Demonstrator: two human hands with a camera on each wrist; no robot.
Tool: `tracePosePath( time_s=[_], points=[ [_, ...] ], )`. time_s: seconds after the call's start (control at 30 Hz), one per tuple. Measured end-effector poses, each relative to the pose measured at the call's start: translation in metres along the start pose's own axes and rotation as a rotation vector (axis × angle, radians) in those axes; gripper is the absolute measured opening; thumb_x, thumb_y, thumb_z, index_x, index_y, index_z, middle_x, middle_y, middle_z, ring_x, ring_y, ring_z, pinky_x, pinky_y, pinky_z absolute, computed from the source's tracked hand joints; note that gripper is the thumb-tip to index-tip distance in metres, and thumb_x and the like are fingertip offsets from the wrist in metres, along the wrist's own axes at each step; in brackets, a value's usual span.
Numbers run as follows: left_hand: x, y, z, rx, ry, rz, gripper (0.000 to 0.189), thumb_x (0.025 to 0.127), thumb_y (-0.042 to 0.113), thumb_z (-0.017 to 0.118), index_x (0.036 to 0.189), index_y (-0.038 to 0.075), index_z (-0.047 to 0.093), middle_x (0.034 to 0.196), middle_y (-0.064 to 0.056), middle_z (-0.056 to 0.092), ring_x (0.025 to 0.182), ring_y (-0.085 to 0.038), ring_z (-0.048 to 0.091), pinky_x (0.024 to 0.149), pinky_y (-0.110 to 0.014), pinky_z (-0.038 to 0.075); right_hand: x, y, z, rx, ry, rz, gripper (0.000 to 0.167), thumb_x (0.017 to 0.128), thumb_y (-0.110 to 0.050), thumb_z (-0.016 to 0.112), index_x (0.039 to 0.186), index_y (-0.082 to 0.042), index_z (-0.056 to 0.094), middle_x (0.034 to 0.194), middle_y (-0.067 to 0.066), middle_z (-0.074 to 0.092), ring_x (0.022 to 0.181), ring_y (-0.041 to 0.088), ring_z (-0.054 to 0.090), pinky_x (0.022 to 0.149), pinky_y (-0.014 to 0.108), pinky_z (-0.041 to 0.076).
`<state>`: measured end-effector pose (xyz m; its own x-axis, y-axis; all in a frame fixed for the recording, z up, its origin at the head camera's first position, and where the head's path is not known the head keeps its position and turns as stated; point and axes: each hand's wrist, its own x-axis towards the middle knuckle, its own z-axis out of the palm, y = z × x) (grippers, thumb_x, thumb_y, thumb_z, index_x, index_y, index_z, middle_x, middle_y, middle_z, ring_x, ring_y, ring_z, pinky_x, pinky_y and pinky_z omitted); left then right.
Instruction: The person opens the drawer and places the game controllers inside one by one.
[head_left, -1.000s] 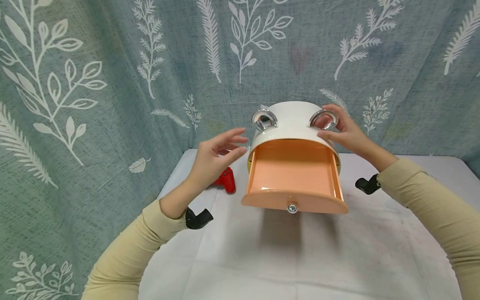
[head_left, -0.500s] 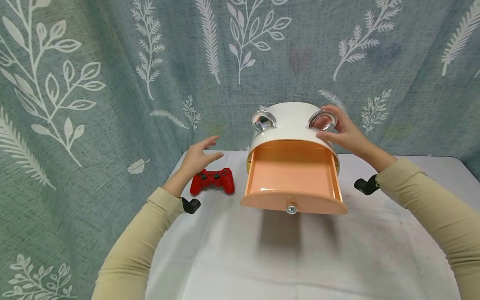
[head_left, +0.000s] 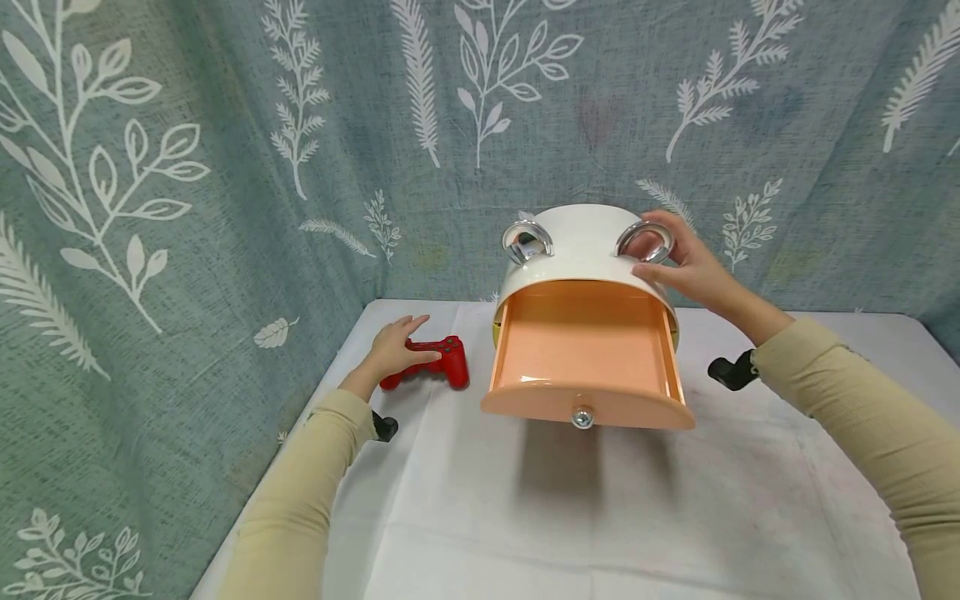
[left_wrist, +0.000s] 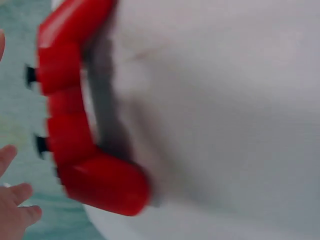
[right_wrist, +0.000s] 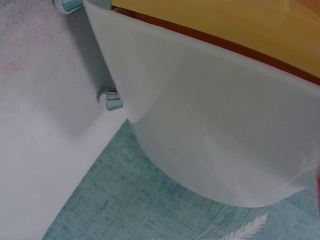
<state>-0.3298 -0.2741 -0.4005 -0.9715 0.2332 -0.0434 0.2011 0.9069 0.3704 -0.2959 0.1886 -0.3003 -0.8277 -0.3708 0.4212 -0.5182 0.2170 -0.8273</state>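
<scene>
A white, frog-like drawer box (head_left: 588,237) with two chrome ring eyes stands at the back of the table. Its peach drawer (head_left: 585,346) is pulled out, and nothing lies in it. My right hand (head_left: 688,262) grips the box at its right ring eye (head_left: 647,242), thumb in front and fingers behind. On the left, my left hand (head_left: 392,350) hovers at the red game controller (head_left: 453,364) with fingers spread. In the left wrist view its fingertips (left_wrist: 20,194) appear apart from the controller (left_wrist: 75,120). The right wrist view shows the box's side (right_wrist: 215,115).
A white cloth covers the table (head_left: 600,533). Patterned green-blue curtains (head_left: 337,108) hang behind it and along the left. The drawer's round knob (head_left: 582,417) juts toward me. Short chrome feet (right_wrist: 111,100) raise the box.
My left hand has moved away from the box, left and down to the controller. The right hand, the box and the pulled-out drawer have stayed in place.
</scene>
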Motion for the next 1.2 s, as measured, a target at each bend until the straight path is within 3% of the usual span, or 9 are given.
tracePosePath(
  time_s=[0.17,0.37,0.57,0.73,0.83,0.9,1.0,1.13,1.2],
  points=[
    [-0.001,-0.016,0.018,0.043,-0.033,-0.084,0.088,0.078,0.056,0.061,0.147,0.018,0.022,0.149,-0.023,0.011,0.131,-0.054,0.004,0.105,-0.061,0.007,0.000,0.000,-0.001,-0.005,-0.002,0.004,0.064,0.088,-0.001,0.058,0.141,-0.019,0.027,0.130,-0.002,0.030,0.083,0.007,0.045,0.068,0.021,0.034],
    [-0.005,-0.022,0.027,-0.065,-0.085,-0.154,0.086,0.079,0.054,0.062,0.147,0.019,0.021,0.151,-0.019,0.006,0.133,-0.052,0.000,0.103,-0.063,0.011,0.000,0.000,-0.001,-0.002,-0.009,0.011,0.064,0.088,-0.001,0.058,0.141,-0.019,0.026,0.133,0.001,0.028,0.087,0.007,0.046,0.069,0.022,0.035],
    [-0.007,-0.023,0.029,-0.124,-0.065,-0.131,0.078,0.080,0.045,0.067,0.143,0.016,0.032,0.150,-0.018,0.012,0.129,-0.050,0.015,0.099,-0.060,0.027,0.000,0.000,-0.001,-0.019,0.005,0.016,0.064,0.088,-0.002,0.059,0.142,-0.015,0.025,0.137,0.005,0.025,0.080,0.009,0.042,0.066,0.024,0.031],
    [-0.008,-0.025,0.030,-0.093,-0.060,-0.100,0.072,0.078,0.042,0.071,0.138,0.017,0.041,0.146,-0.018,0.021,0.124,-0.048,0.027,0.098,-0.057,0.029,-0.001,-0.001,-0.001,-0.020,0.006,0.016,0.064,0.088,-0.003,0.059,0.141,-0.015,0.026,0.129,0.000,0.031,0.089,0.005,0.048,0.075,0.018,0.037],
    [-0.008,-0.026,0.031,-0.102,-0.072,-0.083,0.072,0.076,0.042,0.072,0.137,0.018,0.042,0.143,-0.017,0.025,0.124,-0.045,0.033,0.100,-0.055,0.029,-0.001,-0.001,-0.002,-0.021,0.004,0.020,0.064,0.088,-0.004,0.059,0.141,-0.018,0.027,0.132,0.005,0.029,0.093,0.004,0.048,0.078,0.017,0.037],
    [-0.008,-0.027,0.032,-0.116,-0.083,-0.071,0.073,0.076,0.041,0.073,0.137,0.017,0.042,0.142,-0.018,0.025,0.125,-0.044,0.033,0.101,-0.055,0.028,-0.001,-0.001,-0.002,-0.033,0.008,0.035,0.064,0.088,-0.005,0.060,0.141,-0.021,0.027,0.138,0.008,0.025,0.094,0.004,0.046,0.078,0.020,0.036],
    [-0.009,-0.028,0.033,-0.161,-0.103,-0.095,0.074,0.076,0.036,0.074,0.139,0.019,0.039,0.145,-0.021,0.017,0.128,-0.045,0.028,0.102,-0.057,0.025,0.000,-0.001,-0.002,-0.026,0.009,0.040,0.065,0.088,-0.006,0.061,0.141,-0.022,0.028,0.138,0.008,0.025,0.097,0.003,0.046,0.089,0.032,0.035],
    [-0.012,-0.030,0.035,-0.216,-0.108,-0.116,0.075,0.077,0.030,0.074,0.141,0.018,0.036,0.142,-0.027,0.015,0.128,-0.047,0.025,0.102,-0.059,0.024,0.000,0.000,-0.001,0.011,0.004,0.023,0.065,0.087,-0.004,0.061,0.141,-0.019,0.028,0.125,-0.002,0.036,0.102,0.000,0.047,0.098,0.052,0.025],
    [-0.013,-0.031,0.037,-0.224,-0.092,-0.108,0.075,0.078,0.030,0.074,0.141,0.016,0.036,0.139,-0.029,0.020,0.125,-0.046,0.028,0.100,-0.058,0.026,0.000,0.001,-0.001,0.021,0.001,0.014,0.065,0.087,-0.002,0.060,0.141,-0.020,0.027,0.120,-0.007,0.038,0.102,0.001,0.048,0.098,0.055,0.024]
  ],
)
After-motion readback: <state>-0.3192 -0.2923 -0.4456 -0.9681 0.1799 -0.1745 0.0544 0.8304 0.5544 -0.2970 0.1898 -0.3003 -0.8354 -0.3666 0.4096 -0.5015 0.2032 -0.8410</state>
